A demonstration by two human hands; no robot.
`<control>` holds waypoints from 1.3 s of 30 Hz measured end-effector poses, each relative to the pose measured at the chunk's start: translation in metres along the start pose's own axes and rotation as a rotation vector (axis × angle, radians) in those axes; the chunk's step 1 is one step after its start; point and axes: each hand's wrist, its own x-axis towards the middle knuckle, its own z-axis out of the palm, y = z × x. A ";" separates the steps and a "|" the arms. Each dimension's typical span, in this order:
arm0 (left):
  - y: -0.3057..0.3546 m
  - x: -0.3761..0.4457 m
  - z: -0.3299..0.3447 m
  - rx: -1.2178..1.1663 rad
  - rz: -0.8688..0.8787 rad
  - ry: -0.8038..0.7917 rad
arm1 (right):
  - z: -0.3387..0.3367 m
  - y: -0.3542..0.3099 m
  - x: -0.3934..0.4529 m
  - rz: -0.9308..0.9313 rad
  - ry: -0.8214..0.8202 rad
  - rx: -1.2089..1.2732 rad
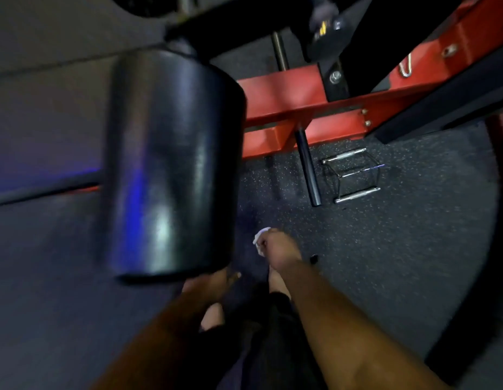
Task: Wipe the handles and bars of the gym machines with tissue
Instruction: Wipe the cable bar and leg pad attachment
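A big black padded roller (171, 164) of a gym machine hangs close in front of me and fills the middle left of the view. My right hand (275, 249) is below and to the right of it, over the floor, fingers curled round a crumpled white tissue (260, 239). My left hand (209, 287) reaches up to the roller's lower end. Most of its fingers are hidden behind the pad and one fingertip shows at the edge. A short black bar (308, 167) sticks out from the red machine frame (284, 91).
A chrome double-grip cable handle (352, 175) lies on the speckled rubber floor (385, 235) beside the black bar. A chrome post (279, 50) and a snap hook (404, 67) sit on the frame. A dark frame beam (441, 108) slants at right.
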 end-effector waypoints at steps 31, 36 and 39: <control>-0.423 -0.651 -0.240 -0.217 -0.359 0.737 | 0.232 -0.689 -0.539 -0.968 0.057 -0.729; -0.518 -0.692 -0.328 -0.180 -0.352 0.823 | 0.269 -0.819 -0.558 -1.072 0.176 -0.722; -0.569 -0.701 -0.391 -0.123 -0.341 0.879 | 0.287 -0.892 -0.545 -1.081 0.201 -0.678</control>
